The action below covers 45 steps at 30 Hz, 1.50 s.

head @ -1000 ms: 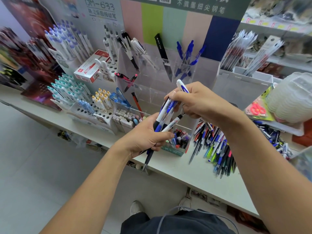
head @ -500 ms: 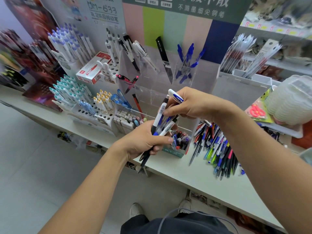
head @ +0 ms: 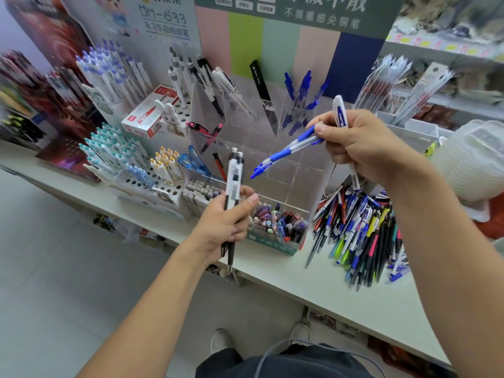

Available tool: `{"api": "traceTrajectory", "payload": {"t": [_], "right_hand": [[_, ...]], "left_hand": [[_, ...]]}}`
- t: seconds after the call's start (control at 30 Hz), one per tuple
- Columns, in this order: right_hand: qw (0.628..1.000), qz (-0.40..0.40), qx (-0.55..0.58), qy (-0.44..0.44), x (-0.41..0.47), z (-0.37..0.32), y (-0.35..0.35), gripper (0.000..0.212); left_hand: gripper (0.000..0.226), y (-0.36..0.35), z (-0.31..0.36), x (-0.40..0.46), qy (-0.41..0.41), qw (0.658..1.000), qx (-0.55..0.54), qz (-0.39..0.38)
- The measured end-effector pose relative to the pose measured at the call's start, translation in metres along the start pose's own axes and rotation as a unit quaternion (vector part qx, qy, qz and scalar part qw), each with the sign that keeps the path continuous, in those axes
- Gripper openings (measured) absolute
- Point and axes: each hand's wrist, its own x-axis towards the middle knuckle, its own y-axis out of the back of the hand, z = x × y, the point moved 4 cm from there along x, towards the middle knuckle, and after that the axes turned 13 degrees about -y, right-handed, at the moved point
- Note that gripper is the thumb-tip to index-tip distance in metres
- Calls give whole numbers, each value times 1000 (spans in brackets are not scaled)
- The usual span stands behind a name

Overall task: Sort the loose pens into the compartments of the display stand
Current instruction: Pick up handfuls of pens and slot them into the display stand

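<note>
Above the worktop, both hands are holding pens — the left hand is gripping two white pens upright, the right hand is pinching a blue pen before the clear display stand. Beside it, the loose pens are lying heaped.

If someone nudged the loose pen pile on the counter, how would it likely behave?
The loose pen pile would probably scatter: its pens lie criss-crossed, not bundled. Their round barrels likely roll. Some tips lie near the counter edge, so a few could drop.
</note>
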Motion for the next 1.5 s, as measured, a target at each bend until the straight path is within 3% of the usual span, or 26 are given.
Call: {"api": "traceTrajectory", "payload": {"t": [0.1,0.33,0.43,0.5,0.57,0.7,0.87,0.93,1.07,1.13,1.23,1.3,1.37,1.5], "right_hand": [[997,-32,61,-36,-2,21,-6,21],[973,-68,183,-124,-10,56,-19,19],[964,-70,205,-151,-13,61,-15,18],[974,-68,153,-153,-18,60,-10,15],[992,-34,14,-124,-24,52,-1,11],[976,30,-213,-30,-32,18,-1,14],[967,-17,-251,31,-31,0,-41,16],[966,-10,-256,40,-26,0,-45,12],[941,13,-336,42,-25,1,-46,8],[948,52,-311,47,-28,-8,-34,6],[975,155,-131,95,-29,-37,11,10],[967,204,-53,144,-24,-58,37,15],[949,249,-54,187,-11,-75,49,16],[899,321,-194,228,25,-89,41,9]], "left_hand": [[41,-2,10,8,-41,998,-37,32],[15,-17,40,19,-115,992,6,41],[17,-16,41,20,-116,992,11,43],[14,-14,42,21,-124,990,32,54],[18,-10,44,22,-130,986,77,74],[39,-7,52,29,-107,975,175,85],[31,-32,58,34,-97,984,140,50],[28,-39,59,36,-88,990,104,42],[22,-42,64,37,-110,984,136,42],[25,-37,66,36,-118,986,110,52],[32,-22,66,38,-96,991,39,87],[22,-17,60,39,-60,994,10,90],[14,-20,54,41,-24,997,-18,70],[10,-30,47,38,3,998,-54,38]]}}
